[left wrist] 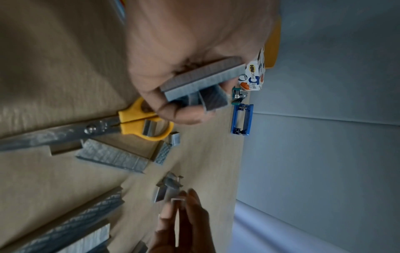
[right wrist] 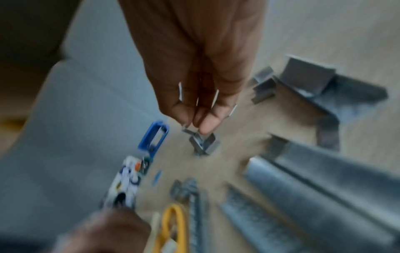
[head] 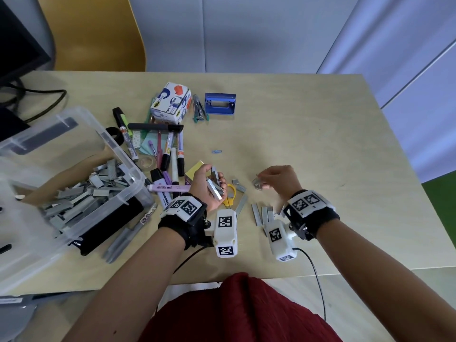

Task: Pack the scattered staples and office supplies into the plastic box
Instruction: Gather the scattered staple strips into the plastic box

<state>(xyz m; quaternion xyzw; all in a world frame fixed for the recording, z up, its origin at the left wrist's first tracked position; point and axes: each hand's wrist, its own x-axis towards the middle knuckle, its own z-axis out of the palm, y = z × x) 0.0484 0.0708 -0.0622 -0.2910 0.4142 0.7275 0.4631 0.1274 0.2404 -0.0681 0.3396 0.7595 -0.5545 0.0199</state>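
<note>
Grey staple strips (head: 215,184) sit gripped in your curled left hand (head: 206,187), mid-frame; your right hand (head: 280,180) pinches loose staples (head: 257,184) on the wooden table (head: 308,134); plastic box (head: 74,193) lower left, grey wall behind

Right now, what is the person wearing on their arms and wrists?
Bare forearms, no sleeves. Each wrist carries a black wristband topped by a white plate with black square-code markers. A white boxy camera housing, also marked with codes, hangs from the left wristband, and a second housing from the right, trailing a thin black cable.
</note>
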